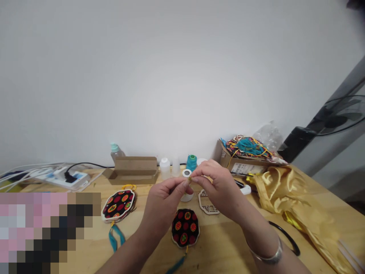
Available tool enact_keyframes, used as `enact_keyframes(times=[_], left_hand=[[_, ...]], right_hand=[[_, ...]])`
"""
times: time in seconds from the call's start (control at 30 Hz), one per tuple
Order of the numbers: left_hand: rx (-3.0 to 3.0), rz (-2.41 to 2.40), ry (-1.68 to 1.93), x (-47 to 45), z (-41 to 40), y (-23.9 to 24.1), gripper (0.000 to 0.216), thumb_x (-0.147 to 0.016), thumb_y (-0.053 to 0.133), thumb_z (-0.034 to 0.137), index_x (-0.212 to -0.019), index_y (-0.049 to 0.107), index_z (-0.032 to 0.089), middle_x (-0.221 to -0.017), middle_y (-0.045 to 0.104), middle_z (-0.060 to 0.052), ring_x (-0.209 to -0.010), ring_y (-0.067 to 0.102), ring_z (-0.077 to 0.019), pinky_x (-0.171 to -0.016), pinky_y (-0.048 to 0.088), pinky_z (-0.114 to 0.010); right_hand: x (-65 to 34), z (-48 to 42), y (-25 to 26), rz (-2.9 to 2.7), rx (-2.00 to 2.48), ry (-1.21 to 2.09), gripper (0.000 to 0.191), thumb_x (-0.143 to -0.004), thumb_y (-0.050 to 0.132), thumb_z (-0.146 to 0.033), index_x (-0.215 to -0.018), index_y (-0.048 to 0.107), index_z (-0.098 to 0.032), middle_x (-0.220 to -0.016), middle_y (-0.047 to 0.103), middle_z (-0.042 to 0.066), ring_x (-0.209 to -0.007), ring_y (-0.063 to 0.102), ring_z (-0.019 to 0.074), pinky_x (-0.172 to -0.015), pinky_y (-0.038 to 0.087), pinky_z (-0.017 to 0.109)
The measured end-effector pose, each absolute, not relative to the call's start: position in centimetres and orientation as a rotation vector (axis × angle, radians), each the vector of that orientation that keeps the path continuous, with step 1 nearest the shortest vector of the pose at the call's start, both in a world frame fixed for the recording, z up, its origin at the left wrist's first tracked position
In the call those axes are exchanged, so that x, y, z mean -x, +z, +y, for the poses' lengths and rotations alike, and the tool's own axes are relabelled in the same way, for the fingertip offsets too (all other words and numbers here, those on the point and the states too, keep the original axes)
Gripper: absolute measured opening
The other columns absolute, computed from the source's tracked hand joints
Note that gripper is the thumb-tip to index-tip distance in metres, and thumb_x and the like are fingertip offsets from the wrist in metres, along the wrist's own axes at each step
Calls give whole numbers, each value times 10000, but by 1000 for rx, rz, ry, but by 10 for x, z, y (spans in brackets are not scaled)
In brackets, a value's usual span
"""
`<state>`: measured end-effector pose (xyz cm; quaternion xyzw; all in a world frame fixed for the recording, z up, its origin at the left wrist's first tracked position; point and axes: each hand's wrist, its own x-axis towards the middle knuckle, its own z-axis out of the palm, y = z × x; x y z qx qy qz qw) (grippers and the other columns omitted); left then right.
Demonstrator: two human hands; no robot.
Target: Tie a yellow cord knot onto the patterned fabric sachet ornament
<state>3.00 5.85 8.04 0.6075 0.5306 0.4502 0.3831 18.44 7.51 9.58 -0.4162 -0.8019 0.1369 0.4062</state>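
My left hand (pixel 171 198) and my right hand (pixel 215 182) meet fingertip to fingertip above the table, both closed in a pinch. A bit of yellow cord (pixel 190 179) shows between the fingers; most of it is hidden. Below them is a black patterned pendant (pixel 185 228) with red and orange flowers, a pale scalloped rim and a blue tassel (pixel 176 265). Whether the cord joins this pendant cannot be seen. A pale wooden lattice frame (pixel 208 203) lies partly behind my right hand. Behind my fingers stands a white spool (pixel 186 173).
Another patterned pendant (pixel 119 203) lies at left. Along the wall stand an open cardboard box (pixel 135 177), a white bottle (pixel 164 167) and blue thread (pixel 191 163). A filled carton (pixel 242 167) and gold cloth (pixel 282 190) occupy the right. A power strip (pixel 74 179) sits far left.
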Motion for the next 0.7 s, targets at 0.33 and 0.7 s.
enact_keyframes(times=[0.33, 0.7], left_hand=[[-1508, 1379, 1158, -31, 60, 79, 206, -764, 567, 356, -702, 702, 213, -560, 597, 41, -446, 383, -79, -402, 239, -198], [-1466, 1383, 1182, -32, 60, 81, 200, -750, 583, 352, -733, 723, 210, -529, 612, 31, -454, 446, -83, -382, 255, -184]], right_hand=[[-182, 73, 96, -2065, 1084, 330, 172, -834, 487, -110, -728, 608, -170, -711, 567, 2, -740, 466, 130, -707, 346, 274], [-179, 74, 94, -2000, 1190, 335, 166, -823, 494, -141, -697, 598, -171, -695, 562, 0, -701, 459, 129, -662, 327, 271]])
